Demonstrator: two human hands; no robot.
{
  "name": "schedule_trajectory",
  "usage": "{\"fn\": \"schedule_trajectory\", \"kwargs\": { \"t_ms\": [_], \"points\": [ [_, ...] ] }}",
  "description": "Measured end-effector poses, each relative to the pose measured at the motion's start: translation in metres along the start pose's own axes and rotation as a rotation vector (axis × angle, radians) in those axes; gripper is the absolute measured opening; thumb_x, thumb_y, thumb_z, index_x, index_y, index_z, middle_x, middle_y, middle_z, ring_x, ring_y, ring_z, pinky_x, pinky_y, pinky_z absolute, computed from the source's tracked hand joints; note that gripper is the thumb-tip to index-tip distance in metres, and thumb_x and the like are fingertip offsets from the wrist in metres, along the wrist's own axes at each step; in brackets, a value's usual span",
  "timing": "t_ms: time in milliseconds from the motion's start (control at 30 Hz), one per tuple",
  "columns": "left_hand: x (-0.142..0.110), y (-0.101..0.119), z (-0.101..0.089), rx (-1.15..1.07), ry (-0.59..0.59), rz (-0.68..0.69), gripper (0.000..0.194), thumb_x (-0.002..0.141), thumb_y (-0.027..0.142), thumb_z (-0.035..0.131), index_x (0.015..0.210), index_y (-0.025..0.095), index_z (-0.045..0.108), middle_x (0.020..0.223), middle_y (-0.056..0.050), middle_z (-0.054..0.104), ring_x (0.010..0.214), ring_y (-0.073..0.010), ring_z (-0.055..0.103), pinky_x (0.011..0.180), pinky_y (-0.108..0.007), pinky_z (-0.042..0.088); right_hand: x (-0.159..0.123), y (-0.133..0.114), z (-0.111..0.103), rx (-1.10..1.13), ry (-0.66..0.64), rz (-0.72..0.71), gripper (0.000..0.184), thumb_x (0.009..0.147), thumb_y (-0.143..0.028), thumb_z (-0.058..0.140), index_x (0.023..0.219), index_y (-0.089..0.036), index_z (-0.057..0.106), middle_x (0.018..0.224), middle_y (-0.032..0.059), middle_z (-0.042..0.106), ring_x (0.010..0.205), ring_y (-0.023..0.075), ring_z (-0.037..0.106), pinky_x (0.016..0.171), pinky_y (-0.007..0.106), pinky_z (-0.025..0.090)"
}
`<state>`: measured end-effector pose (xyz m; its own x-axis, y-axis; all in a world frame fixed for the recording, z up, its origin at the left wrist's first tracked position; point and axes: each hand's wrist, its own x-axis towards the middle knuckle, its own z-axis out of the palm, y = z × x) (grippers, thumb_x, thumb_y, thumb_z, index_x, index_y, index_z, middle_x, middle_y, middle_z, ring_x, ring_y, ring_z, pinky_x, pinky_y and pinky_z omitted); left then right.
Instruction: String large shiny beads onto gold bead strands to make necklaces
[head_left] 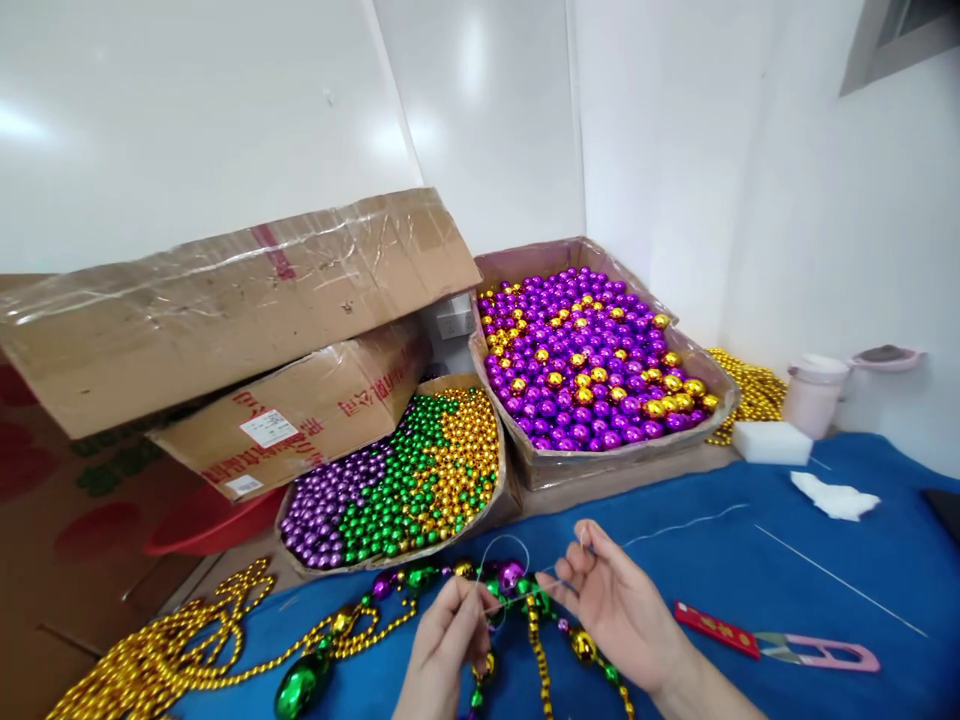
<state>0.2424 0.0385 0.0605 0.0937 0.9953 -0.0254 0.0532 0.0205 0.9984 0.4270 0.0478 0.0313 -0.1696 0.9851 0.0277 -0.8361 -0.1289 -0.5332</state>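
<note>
My left hand (454, 635) is closed, pinching a thin clear string between thumb and forefinger. A small loop of it stands up above these fingers. My right hand (619, 615), palm partly turned up, has curled fingers on the same string (686, 524), whose loose end trails to the right over the cloth. Just behind and below both hands lies a bead garland with purple, gold and green balls, among them a large green bead (301, 685) at the left. Gold bead strands (541, 660) hang from the garland. My hands partly hide its middle.
Ahead stand a box (544, 462) of purple and gold balls and a box (501, 480) of smaller purple, green and gold beads. Gold bead strands (150, 660) pile at left. Pink-handled thread snips (825, 652), a long needle-like rod (840, 580) and white tissue (834, 497) lie right on blue cloth (720, 560).
</note>
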Motion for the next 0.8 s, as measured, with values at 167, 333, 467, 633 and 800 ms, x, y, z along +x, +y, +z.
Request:
{"fn": "schedule_trajectory", "kwargs": {
  "t_ms": [167,333,467,633,800],
  "points": [
    [0.000,-0.006,0.011,-0.552,-0.154,-0.145,0.030,0.079,0.043,0.064,0.072,0.021,0.045,0.066,0.001,0.056,0.048,-0.0093,0.039,0.040,-0.019,0.024,0.001,-0.003,-0.001,0.074,0.021,0.028,0.021,0.087,-0.037,0.061,0.084,-0.022,0.046,0.058,-0.0120,0.028,0.049,0.0031,0.033,0.063,0.024,0.045],
    [0.000,-0.017,0.008,-0.388,-0.170,-0.067,0.034,0.082,0.042,0.063,0.066,0.018,0.045,0.051,0.007,0.040,0.045,-0.0060,0.026,0.044,-0.019,0.020,-0.003,-0.013,0.000,-0.078,-0.040,0.015,0.024,0.091,-0.032,0.055,0.076,-0.021,0.040,0.060,-0.0102,0.025,0.049,0.0048,0.021,0.047,0.019,0.026],
    [-0.008,-0.031,0.003,-0.421,-0.146,-0.110,0.036,0.081,0.043,0.064,0.064,0.018,0.045,0.049,0.007,0.041,0.044,-0.0062,0.027,0.044,-0.019,0.020,-0.007,-0.016,-0.003,-0.277,-0.118,0.038,0.025,0.094,-0.037,0.049,0.076,-0.022,0.039,0.058,-0.0102,0.023,0.051,0.0068,0.021,0.050,0.021,0.026],
    [-0.014,-0.022,0.005,-0.435,0.000,-0.007,0.027,0.084,0.038,0.060,0.067,0.018,0.052,0.095,-0.011,0.069,0.077,-0.0184,0.059,0.061,-0.026,0.046,-0.009,-0.015,0.000,-0.600,-0.208,0.063,0.018,0.088,-0.037,0.060,0.096,-0.023,0.052,0.059,-0.0100,0.037,0.050,0.0060,0.030,0.049,0.021,0.026],
    [-0.006,0.016,0.010,0.243,0.037,0.570,0.026,0.090,0.030,0.049,0.070,0.020,0.061,0.157,0.000,0.016,0.138,-0.0314,0.024,0.107,-0.046,0.029,-0.011,-0.021,0.026,-1.289,-0.450,-0.106,0.008,0.088,-0.023,0.058,0.082,-0.019,0.062,0.060,-0.0077,0.048,0.056,0.0060,0.042,0.053,0.020,0.028]
  ]
}}
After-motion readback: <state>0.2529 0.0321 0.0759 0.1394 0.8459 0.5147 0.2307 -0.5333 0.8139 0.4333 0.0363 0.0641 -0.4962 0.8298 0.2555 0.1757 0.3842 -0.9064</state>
